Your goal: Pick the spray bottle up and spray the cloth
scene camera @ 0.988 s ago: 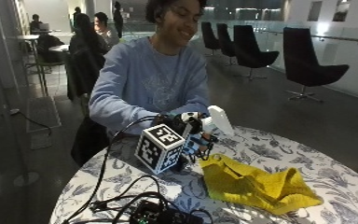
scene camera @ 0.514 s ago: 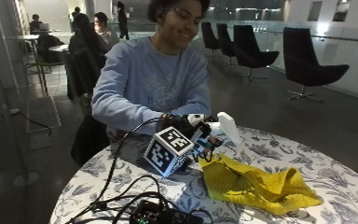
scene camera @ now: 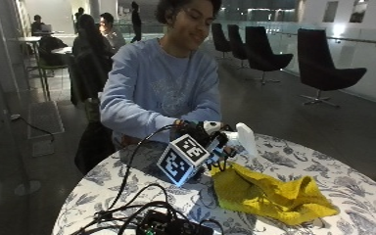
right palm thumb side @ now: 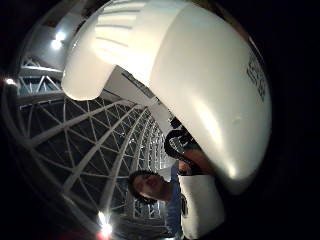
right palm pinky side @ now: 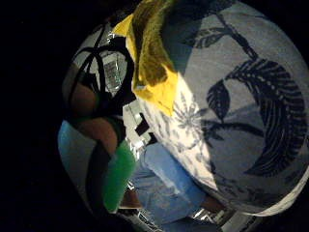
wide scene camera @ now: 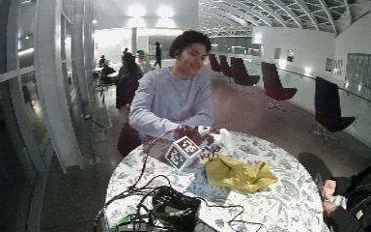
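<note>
A person sits at a round table with a leaf-patterned cloth cover (scene camera: 318, 171). Their gloved right hand (scene camera: 204, 134) grips a spray bottle with a white head (scene camera: 243, 138), held tilted just above the table. The nozzle end points toward a crumpled yellow cloth (scene camera: 270, 196) that lies on the table right below and beside the bottle. In the thumb side palm view the white spray head (right palm thumb side: 200, 85) fills most of the picture. The little finger side palm view shows the bottle's green body (right palm pinky side: 118, 176) close to the palm and the yellow cloth (right palm pinky side: 154, 63) on the table beyond it.
A black box with several cables (scene camera: 168, 225) lies at the table's near left edge. A second person's hands (wide scene camera: 330, 193) rest at the right side of the table. Dark chairs (scene camera: 325, 73) stand behind on the floor.
The hand has carried the bottle to the right, nearer to the yellow cloth. The cloth lies where it was.
</note>
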### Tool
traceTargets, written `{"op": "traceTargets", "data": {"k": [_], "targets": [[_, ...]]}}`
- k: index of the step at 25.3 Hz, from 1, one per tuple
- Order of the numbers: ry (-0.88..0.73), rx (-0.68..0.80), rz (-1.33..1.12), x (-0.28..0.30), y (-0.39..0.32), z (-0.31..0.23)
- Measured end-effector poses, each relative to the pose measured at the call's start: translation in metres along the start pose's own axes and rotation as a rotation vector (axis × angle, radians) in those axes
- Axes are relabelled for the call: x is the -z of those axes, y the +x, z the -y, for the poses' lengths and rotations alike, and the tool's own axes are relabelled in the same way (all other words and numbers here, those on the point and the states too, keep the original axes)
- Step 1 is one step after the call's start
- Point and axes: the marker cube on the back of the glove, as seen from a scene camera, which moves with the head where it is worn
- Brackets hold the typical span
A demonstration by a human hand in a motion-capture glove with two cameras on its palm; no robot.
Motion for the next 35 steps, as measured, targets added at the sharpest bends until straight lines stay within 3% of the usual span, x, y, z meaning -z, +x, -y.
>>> {"op": "traceTargets", "data": {"k": [25, 30, 35], "targets": [[0.022, 0.025, 0.02, -0.012, -0.008, 0.0], [0.061, 0.178, 0.044, -0.032, -0.019, 0.005], [-0.008, 0.484, 0.001, -0.086, -0.045, 0.028]]}}
